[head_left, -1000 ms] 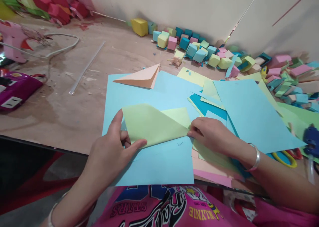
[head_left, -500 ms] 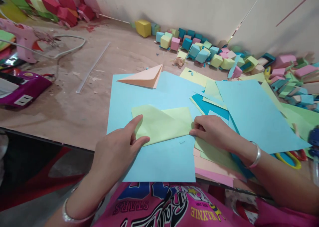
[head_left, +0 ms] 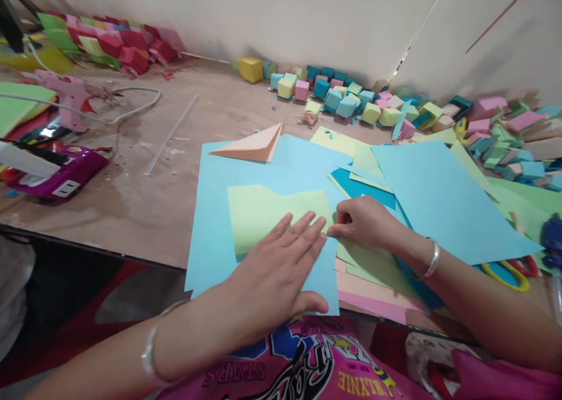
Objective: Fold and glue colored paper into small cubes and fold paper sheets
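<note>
A folded light green sheet of paper point(head_left: 252, 215) lies on a larger blue sheet point(head_left: 215, 271) at the table's front edge. Across the green paper's lower right part rests my left hand point(head_left: 285, 265), fingers stretched out flat and thumb apart, covering much of its lower edge. My right hand point(head_left: 362, 221) pinches the green paper's right corner between thumb and curled fingers. A folded peach paper point(head_left: 252, 145) sits at the back of the blue sheet, apart from both hands.
Blue, green and yellow sheets point(head_left: 452, 201) overlap on the right, with yellow-handled scissors point(head_left: 511, 277) partly beneath. Small paper boxes point(head_left: 333, 98) line the wall. A pink glue gun point(head_left: 70, 98), purple power strip point(head_left: 65, 174) and clear glue stick point(head_left: 171, 133) lie left.
My left hand has moved right from the green paper's left end and flattened over its lower right part. My right hand keeps its pinch at the corner. The view has shifted slightly.
</note>
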Demonstrator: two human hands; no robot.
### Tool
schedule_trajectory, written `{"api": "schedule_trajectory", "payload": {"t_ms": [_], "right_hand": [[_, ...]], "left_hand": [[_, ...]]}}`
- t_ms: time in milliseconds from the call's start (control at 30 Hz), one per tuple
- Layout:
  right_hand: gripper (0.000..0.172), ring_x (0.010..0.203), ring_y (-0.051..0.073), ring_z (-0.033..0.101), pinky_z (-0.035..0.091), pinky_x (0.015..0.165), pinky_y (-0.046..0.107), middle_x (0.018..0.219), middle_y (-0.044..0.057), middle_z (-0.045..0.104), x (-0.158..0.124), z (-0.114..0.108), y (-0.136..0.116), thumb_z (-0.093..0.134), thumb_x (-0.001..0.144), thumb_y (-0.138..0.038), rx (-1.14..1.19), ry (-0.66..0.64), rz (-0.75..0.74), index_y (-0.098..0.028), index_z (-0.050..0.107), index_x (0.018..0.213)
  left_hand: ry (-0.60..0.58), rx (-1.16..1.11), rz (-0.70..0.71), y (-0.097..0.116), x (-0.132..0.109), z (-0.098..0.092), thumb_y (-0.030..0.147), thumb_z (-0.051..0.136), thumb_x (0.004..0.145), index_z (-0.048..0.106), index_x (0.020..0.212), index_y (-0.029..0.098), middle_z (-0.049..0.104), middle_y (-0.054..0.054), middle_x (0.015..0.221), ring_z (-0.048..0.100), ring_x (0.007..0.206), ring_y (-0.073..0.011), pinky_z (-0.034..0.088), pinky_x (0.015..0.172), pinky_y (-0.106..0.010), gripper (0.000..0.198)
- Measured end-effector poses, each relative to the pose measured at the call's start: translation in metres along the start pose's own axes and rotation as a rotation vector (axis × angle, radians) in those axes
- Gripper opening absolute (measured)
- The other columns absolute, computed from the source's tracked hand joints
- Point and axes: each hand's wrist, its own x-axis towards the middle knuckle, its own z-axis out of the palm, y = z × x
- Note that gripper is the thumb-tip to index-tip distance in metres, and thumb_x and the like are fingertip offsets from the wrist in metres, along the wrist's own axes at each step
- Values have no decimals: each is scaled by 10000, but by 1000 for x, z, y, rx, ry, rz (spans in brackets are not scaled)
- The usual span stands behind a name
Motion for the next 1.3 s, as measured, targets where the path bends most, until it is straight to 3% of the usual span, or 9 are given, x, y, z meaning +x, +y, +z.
{"api": "schedule_trajectory", "payload": {"t_ms": [100,233,433,633,867,1000,1133,1233,1300], "right_hand": [[289,567,117,489,262,519,262,610,1,633,1,1,4,689,765,-422,-4,7,1,-194,594,616],[318,552,115,460,252,518,263,601,0,622,2,2,5,689,763,-466,-1,0,-2,-198,597,619],[272,565,118,465,261,529,261,610,-6,630,0,1,3,693,754,-408,27,-1,10,-200,587,613],[255,564,111,460,259,533,260,614,-12,625,-1,1,3,691,755,-382,33,-9,13,-199,585,613],[270,567,116,465,254,526,267,618,-16,623,1,3,6,701,739,-394,55,-8,10,-202,570,602],[281,560,113,453,242,520,269,617,-12,617,2,1,5,711,733,-387,52,-25,0,-198,563,588],[284,550,109,438,231,511,268,609,-12,609,2,0,2,719,734,-379,41,-12,11,-196,562,585],[264,564,116,460,241,520,267,610,-3,618,2,3,3,719,731,-393,34,5,6,-200,591,604],[278,579,124,480,247,527,269,619,12,628,3,4,5,705,740,-424,29,22,-7,-197,606,615]], "left_hand": [[-105,22,-90,13,11,18,772,313,831,250,1491,77,166,-173,1583,108,1480,-319,158,1180,-571,961],[-153,34,-199,18,15,30,808,204,816,163,1520,111,70,-135,1596,54,1488,-307,121,1171,-620,991],[-113,54,-269,10,-1,31,797,212,825,250,1499,125,154,-140,1595,126,1480,-314,161,1166,-603,952],[-16,100,-275,-3,-27,37,823,244,786,210,1513,135,160,-167,1594,129,1479,-311,159,1189,-516,1002],[-71,203,-304,-13,-65,23,729,274,877,252,1508,283,236,-78,1587,249,1451,-302,219,1146,-557,773],[-72,252,-315,-19,-80,7,694,257,910,365,1464,214,341,-102,1542,341,1410,-299,199,1144,-570,742],[-99,186,-270,-15,-45,-6,663,169,938,470,1389,118,346,-141,1533,302,1431,-286,170,1178,-515,769],[-211,15,-155,-5,1,-6,594,118,974,330,1470,94,214,-139,1583,184,1473,-245,182,1196,-433,735],[-255,-72,-114,-1,23,-2,674,157,932,257,1490,51,143,-180,1588,92,1485,-275,142,1206,-450,842]]}}
